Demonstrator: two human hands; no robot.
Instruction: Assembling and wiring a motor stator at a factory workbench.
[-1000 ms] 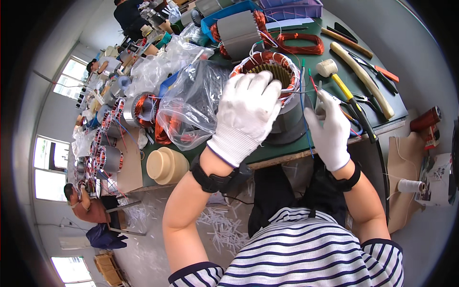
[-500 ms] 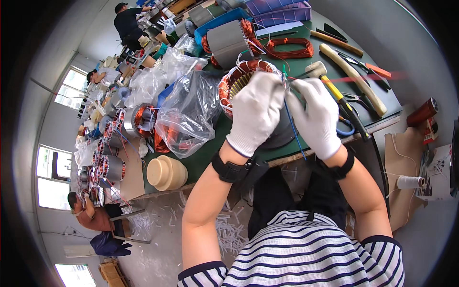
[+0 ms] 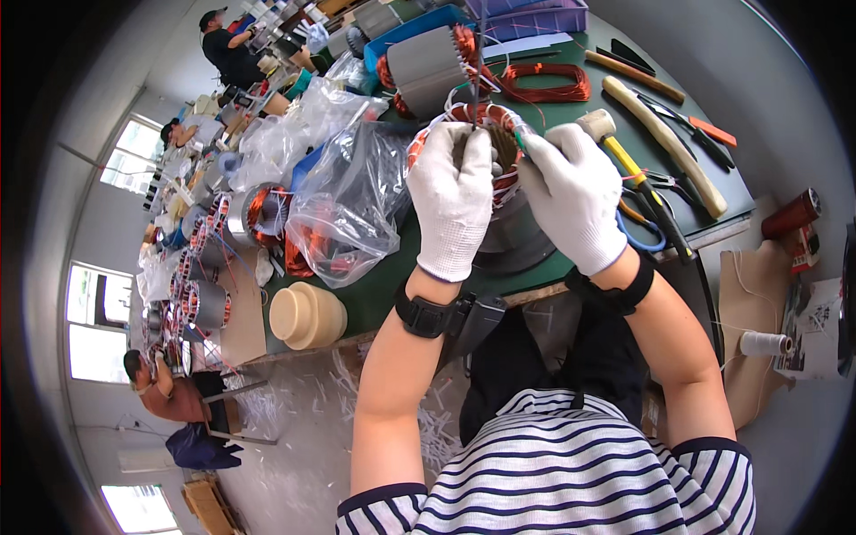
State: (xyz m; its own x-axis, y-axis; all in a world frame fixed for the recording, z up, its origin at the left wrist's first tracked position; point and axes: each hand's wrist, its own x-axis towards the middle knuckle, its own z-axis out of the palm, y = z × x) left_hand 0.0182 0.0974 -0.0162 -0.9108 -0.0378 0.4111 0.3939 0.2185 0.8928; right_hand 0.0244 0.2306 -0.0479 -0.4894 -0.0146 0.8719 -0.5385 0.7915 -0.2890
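A motor stator [image 3: 505,185] with copper windings and white lacing stands upright at the bench edge, partly hidden behind my gloved hands. My left hand [image 3: 453,198] is closed at its near left rim, pinching a thin dark strand [image 3: 481,67] that runs straight up past the far stator. My right hand [image 3: 575,196] is closed at the right rim, its fingertips on a green-sleeved wire [image 3: 520,141]. The wire's far end is hidden among the windings and fingers. Behind lies a second grey stator [image 3: 426,78] with copper coil ends.
Right of the stator lie a mallet [image 3: 596,126] with a yellow-black handle, pliers [image 3: 669,183], and a wooden stick [image 3: 664,147]. A copper coil [image 3: 546,82] lies behind. Clear plastic bags [image 3: 343,209] and a cream plastic pot [image 3: 308,316] stand left. Other people work far left.
My left hand has moved left and slightly down, and a dark strand now rises from it. My right hand has shifted left toward the rim. The hanging blue wire no longer shows.
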